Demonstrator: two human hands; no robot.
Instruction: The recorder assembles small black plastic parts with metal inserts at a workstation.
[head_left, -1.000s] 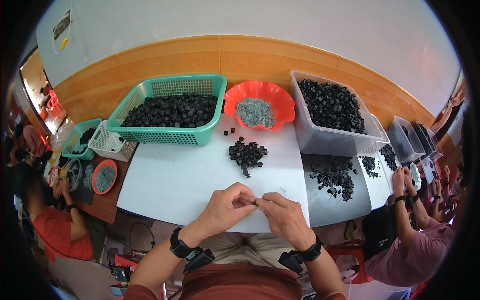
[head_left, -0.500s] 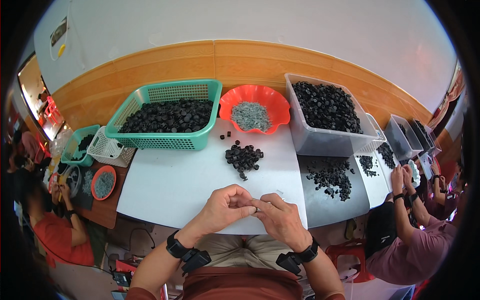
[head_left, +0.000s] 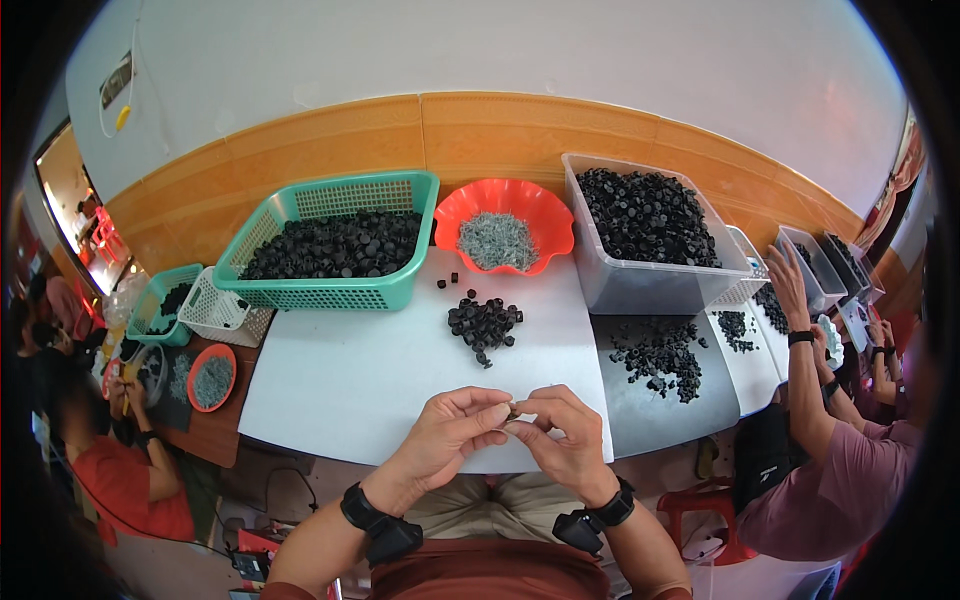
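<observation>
Over the near edge of the white board, my left hand and my right hand meet, thumbs and forefingers pinched together. A small dark piece shows between the fingertips; it is mostly covered and too small to name. Just beyond my hands lies a loose pile of small black plastic caps, with a few single ones behind it. Farther back, a scalloped red bowl holds many thin grey metal pins or screws.
A green basket of black caps stands back left, a clear plastic bin of black parts back right. More black parts lie on a dark mat to the right. Co-workers sit on both sides; a person's raised hand is at the right.
My hands stay pinched together, but the fingers have shifted and more of the small piece shows. The co-worker on the right has raised a hand. The view has tilted slightly.
</observation>
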